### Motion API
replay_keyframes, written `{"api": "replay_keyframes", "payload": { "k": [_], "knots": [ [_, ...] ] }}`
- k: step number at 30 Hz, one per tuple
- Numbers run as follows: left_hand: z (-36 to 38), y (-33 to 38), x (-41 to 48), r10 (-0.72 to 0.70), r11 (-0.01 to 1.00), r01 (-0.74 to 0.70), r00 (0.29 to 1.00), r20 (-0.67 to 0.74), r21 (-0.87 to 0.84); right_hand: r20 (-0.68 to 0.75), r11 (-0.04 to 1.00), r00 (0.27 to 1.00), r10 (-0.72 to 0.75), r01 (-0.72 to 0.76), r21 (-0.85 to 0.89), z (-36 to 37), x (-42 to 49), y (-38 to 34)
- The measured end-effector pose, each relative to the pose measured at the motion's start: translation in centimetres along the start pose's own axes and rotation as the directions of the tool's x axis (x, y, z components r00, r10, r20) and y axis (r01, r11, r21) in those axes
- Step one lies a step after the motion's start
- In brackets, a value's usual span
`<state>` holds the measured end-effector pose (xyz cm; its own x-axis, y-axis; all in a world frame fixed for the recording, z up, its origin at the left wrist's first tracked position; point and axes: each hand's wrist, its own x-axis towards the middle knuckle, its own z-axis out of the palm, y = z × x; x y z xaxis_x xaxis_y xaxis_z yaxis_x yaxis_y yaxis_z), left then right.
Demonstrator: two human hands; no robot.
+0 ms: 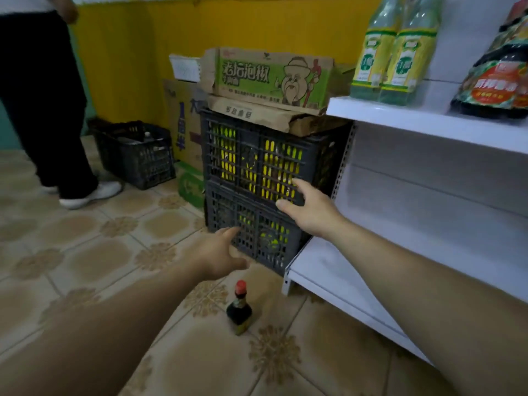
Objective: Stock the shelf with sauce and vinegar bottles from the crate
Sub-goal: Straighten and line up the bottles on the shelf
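Two dark plastic crates are stacked beside the white shelf (405,115): the upper crate (251,155) and the lower crate (257,238), yellow-labelled bottles showing through their slats. My right hand (311,210) is spread open against the upper crate's lower right corner. Close to the lower crate's left front, my left hand (220,252) has its fingers apart and holds nothing. A small dark sauce bottle (239,308) with a red cap stands on the floor tiles below my hands. Two clear vinegar bottles (391,55) and a dark sauce bottle (497,78) stand on the shelf.
Flattened cardboard boxes (271,78) lie on top of the upper crate. Another black crate (137,155) sits on the floor at the left, with cartons (185,130) behind. A person in dark trousers and white shoes (48,110) stands at the far left. The lower shelf board (343,270) is bare.
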<state>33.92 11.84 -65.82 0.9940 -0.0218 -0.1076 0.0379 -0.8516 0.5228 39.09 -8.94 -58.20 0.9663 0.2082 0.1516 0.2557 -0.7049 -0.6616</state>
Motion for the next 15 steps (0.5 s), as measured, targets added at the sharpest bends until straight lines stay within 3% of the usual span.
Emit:
{"api": "replay_keyframes", "payload": {
  "k": [7, 15],
  "knots": [
    [7.9, -9.4, -1.8, -0.183, 0.979, 0.19, 0.979, 0.087, -0.077, 0.232, 0.991, 0.965, 0.12, -0.132, 0.037, 14.8, -1.8, 5.2],
    [15.9, -14.0, -1.0, -0.219, 0.956, 0.247, 0.96, 0.177, -0.158, 0.286, 0.973, 0.932, 0.224, -0.231, -0.009, 24.4, -1.5, 10.7]
  ]
}}
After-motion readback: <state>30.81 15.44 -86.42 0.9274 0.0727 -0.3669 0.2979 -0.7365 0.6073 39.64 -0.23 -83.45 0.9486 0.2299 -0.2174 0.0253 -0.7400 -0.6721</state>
